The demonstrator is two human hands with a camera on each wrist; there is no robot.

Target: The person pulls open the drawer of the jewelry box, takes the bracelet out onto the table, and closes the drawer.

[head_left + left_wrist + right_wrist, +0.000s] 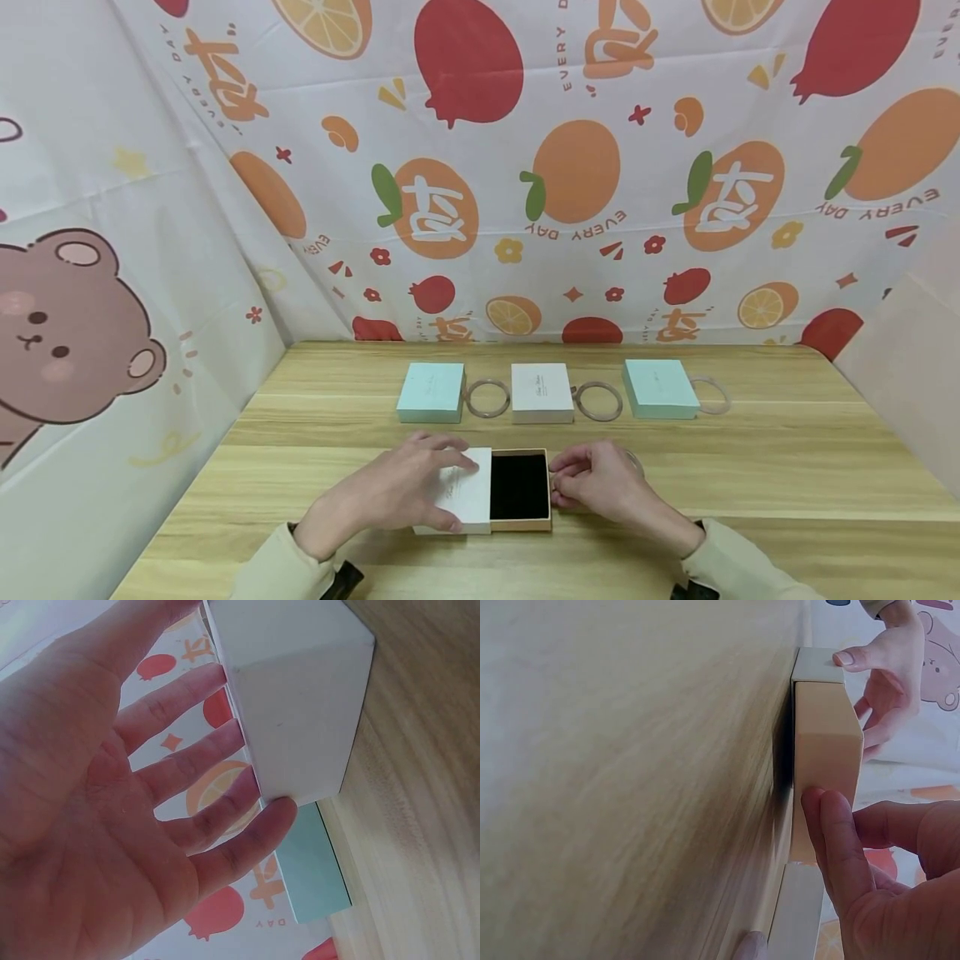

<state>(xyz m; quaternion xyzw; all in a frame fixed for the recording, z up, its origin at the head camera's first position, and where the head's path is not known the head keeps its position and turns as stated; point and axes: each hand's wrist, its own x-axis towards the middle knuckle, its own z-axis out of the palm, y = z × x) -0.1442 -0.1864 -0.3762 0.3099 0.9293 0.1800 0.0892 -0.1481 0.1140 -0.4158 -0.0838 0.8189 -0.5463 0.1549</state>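
Observation:
A white slide-out box point(470, 492) lies on the table near me, its tan inner drawer point(521, 526) partly out to the right and showing a black lining point(519, 487). My left hand point(405, 483) holds the white sleeve, thumb at the near edge and fingers spread over its top; the left wrist view shows fingertips point(247, 780) along the sleeve's edge. At the drawer's right end, my right hand point(600, 479) has thumb and bent finger together against the end face, also seen in the right wrist view. What lies between those fingertips is hidden. A bangle point(634, 461) shows partly behind this hand.
Along the back stand a mint box point(431, 392), a white box point(542, 392) and another mint box point(660, 387). Right beside each lies a bangle: one grey point(487, 414), one brownish point(600, 417), one pale point(712, 409). A fruit-print cloth point(577, 267) hangs behind the table.

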